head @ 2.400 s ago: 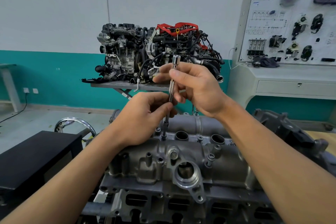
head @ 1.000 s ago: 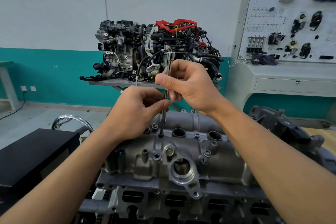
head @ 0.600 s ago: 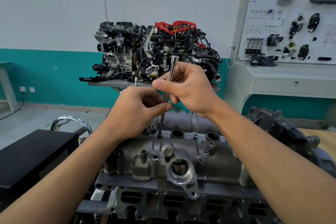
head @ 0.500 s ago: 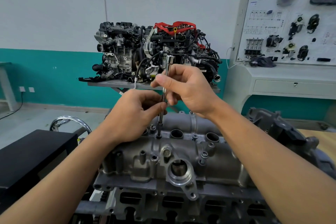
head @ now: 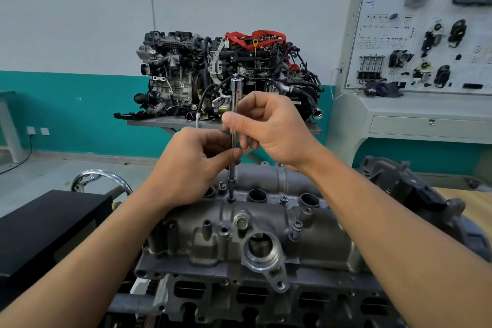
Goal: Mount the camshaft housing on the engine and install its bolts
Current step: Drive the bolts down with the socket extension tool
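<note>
Right now I have both hands on a slim chrome extension bar that stands nearly upright over the camshaft housing. My right hand pinches the upper shaft between thumb and fingers, closed around it just below the thicker socket end at the top. My left hand grips the lower shaft, thumb and forefinger closed on it, the other fingers curled in. The bar's tip sits on a bolt along the far edge of the camshaft housing, just left of the nearest open round bore.

The camshaft housing lies flat on the engine, directly in front of me and below my forearms. Another bolt head shows to the right of that bore on the same far edge, and one more stands on the housing's near right side. A round machined opening with a bright flange sits at the near face of the housing, toward the middle.

Left of the camshaft housing is a black box, with a chrome ring behind it. Beyond the housing, against the wall, a complete engine with red hoses rests on a metal shelf. To the far right of the housing stands a training board with car parts fixed to it.
</note>
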Motion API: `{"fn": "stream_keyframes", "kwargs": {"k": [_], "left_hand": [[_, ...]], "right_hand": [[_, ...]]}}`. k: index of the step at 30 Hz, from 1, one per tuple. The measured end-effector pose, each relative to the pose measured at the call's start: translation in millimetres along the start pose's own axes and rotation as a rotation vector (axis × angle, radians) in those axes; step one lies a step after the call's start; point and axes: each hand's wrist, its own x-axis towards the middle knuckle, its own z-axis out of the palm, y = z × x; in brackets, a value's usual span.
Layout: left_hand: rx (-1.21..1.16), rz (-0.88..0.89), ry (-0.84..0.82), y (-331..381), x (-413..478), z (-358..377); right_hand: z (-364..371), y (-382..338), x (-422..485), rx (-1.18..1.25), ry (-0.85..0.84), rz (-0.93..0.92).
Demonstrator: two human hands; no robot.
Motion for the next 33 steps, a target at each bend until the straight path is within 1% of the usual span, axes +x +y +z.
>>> {"fn": "stream_keyframes", "kwargs": {"k": [3,7,10,13,16,19,21,24,27,33], "left_hand": [[-0.026,0.018,-0.050,2.5,-2.1,0.7],[-0.119,-0.014,-0.105,2.2,-1.8,-0.4],[-0.096,0.012,-0.129,2.3,-1.6,-1.3],[-0.075,-0.010,-0.133,-0.8,-1.1,-2.9],[0.034,0.031,-0.121,-1.2,-2.2,-2.5],[0.094,0.062,-0.082,2.2,-3.7,-1.2],[0.153,0.047,-0.060,2.1,-2.0,0.6],[0.295,0.007,-0.096,1.3,0.7,2.8],[0.267,-0.023,-0.111,0.8,1.8,2.3],[0.153,-0.032,-0.106,-0.1,0.6,2.0]], "right_hand": [[-2.2,-4.7,-2.2,-0.034,-0.086,0.025],[-2.2,-7.5,-4.0,-0.139,-0.090,0.013],[1.7,-7.3,-4.4,-0.191,-0.025,-0.035],[6.5,-7.2,-5.4,-0.255,0.042,-0.094],[10.4,-7.2,-5.9,-0.316,0.105,-0.135],[14.4,-6.8,-6.2,-0.384,0.162,-0.161],[15.8,-5.6,-6.6,-0.424,0.207,-0.167],[16.2,-3.7,-7.5,-0.417,0.288,-0.149],[16.8,-6.5,-9.6,-0.382,0.243,-0.122],[3.9,-11.0,-12.7,-0.261,0.115,0.005]]}}
